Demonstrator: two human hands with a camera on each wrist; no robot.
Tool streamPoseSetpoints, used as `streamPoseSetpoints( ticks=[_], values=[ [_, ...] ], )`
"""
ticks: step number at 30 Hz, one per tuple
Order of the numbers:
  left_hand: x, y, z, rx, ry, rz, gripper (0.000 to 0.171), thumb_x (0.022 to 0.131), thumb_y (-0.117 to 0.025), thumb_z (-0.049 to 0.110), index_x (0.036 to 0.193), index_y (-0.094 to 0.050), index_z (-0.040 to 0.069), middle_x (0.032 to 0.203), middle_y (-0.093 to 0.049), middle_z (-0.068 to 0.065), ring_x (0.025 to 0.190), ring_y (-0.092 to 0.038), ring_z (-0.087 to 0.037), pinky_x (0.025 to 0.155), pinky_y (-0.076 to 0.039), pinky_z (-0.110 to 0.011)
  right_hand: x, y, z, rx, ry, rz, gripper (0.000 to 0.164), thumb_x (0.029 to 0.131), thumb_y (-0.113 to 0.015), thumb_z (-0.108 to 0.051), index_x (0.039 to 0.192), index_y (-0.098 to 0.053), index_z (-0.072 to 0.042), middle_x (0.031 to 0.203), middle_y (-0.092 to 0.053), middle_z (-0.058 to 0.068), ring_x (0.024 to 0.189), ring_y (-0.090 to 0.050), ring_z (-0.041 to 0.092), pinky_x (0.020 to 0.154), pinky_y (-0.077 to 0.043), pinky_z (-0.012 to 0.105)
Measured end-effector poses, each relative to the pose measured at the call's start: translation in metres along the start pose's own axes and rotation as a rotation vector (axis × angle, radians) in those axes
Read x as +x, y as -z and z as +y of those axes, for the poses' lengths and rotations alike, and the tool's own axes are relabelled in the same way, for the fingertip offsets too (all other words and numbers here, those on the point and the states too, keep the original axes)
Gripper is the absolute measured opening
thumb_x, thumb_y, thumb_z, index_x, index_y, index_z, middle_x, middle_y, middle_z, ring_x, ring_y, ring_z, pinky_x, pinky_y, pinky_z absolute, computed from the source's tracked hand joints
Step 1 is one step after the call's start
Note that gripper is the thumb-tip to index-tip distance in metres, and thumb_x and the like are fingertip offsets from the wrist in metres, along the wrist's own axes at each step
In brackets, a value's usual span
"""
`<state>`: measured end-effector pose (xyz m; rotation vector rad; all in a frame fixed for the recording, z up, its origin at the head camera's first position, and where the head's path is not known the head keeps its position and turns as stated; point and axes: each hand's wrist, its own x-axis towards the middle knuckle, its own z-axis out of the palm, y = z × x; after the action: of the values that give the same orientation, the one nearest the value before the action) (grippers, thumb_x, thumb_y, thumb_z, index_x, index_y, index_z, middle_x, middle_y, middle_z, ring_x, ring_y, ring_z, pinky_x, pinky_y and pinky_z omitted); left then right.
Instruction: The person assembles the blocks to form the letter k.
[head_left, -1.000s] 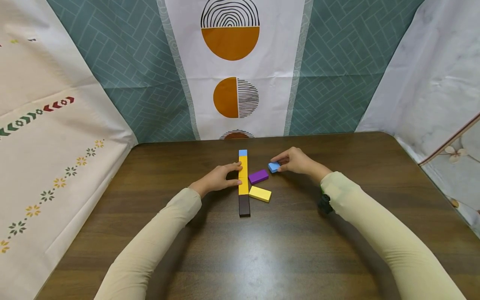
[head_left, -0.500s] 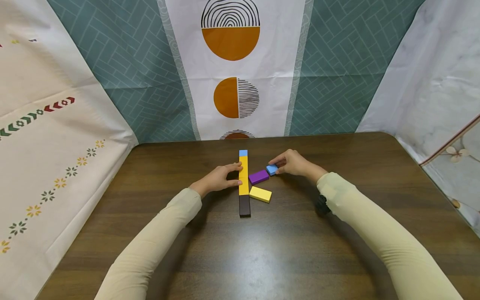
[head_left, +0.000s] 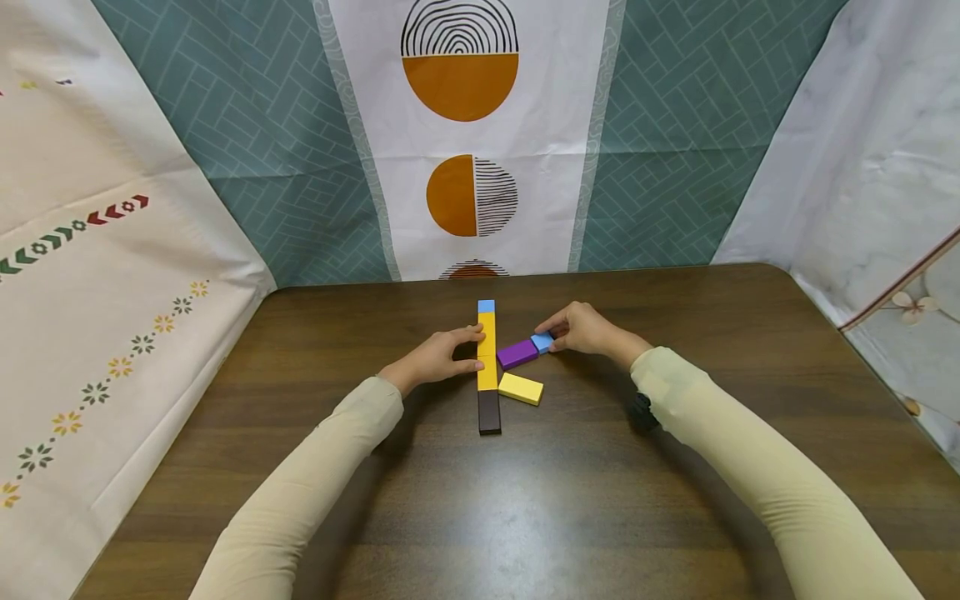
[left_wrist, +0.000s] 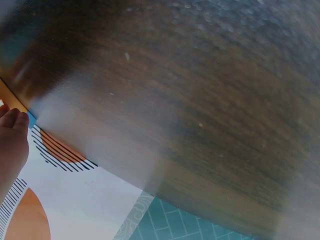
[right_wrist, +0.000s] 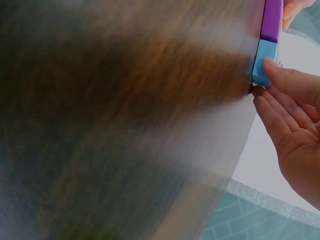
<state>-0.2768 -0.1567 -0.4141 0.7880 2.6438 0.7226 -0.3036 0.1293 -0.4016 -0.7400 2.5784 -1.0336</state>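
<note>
My right hand (head_left: 588, 329) pinches a small light-blue block (head_left: 542, 342) between thumb and fingers. In the right wrist view this blue block (right_wrist: 264, 60) sits end to end against a purple block (right_wrist: 271, 20). The purple block (head_left: 517, 355) slants out from the right side of a straight row. That row has a blue block (head_left: 486, 306) at its far end, two orange-yellow blocks (head_left: 487, 373) in the middle and a black block (head_left: 490, 412) nearest me. My left hand (head_left: 435, 357) rests its thumb and fingertips on the left side of the orange-yellow blocks.
A pale yellow block (head_left: 521, 388) lies at a slant right of the row, below the purple one. All lie on a dark wooden table (head_left: 420, 517). Patterned cloths hang along its back edge (head_left: 637, 271) and at both sides.
My right hand has moved the small blue block left and slightly nearer, from apart to up against the purple block's end. The left hand and the row have stayed still.
</note>
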Motion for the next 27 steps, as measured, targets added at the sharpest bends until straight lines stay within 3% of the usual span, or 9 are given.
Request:
streamPoseSetpoints(
  ticks=[11, 27],
  values=[
    [-0.0002, -0.0012, -0.0012, -0.011, 0.008, -0.004, 0.064, 0.092, -0.065, 0.033, 0.145, -0.042, 0.005, 0.156, -0.029, -0.004, 0.144, -0.023, -0.022, 0.116, -0.021, -0.04, -0.0007, -0.0014, 0.0009, -0.053, 0.041, -0.007, 0.032, 0.081, -0.075, 0.0, 0.113, -0.071, 0.001, 0.116, -0.066, 0.02, 0.107, -0.064, 0.03, 0.088, -0.053, 0.038],
    [0.0018, -0.0008, -0.0011, -0.008, 0.019, -0.002, 0.064, 0.092, -0.064, 0.034, 0.145, -0.042, 0.006, 0.156, -0.028, -0.002, 0.144, -0.023, -0.021, 0.116, -0.021, -0.039, 0.0007, -0.0012, 0.0014, -0.074, 0.033, 0.002, 0.032, 0.08, -0.076, -0.001, 0.112, -0.072, -0.002, 0.115, -0.067, 0.019, 0.106, -0.065, 0.029, 0.089, -0.053, 0.039]
  ],
)
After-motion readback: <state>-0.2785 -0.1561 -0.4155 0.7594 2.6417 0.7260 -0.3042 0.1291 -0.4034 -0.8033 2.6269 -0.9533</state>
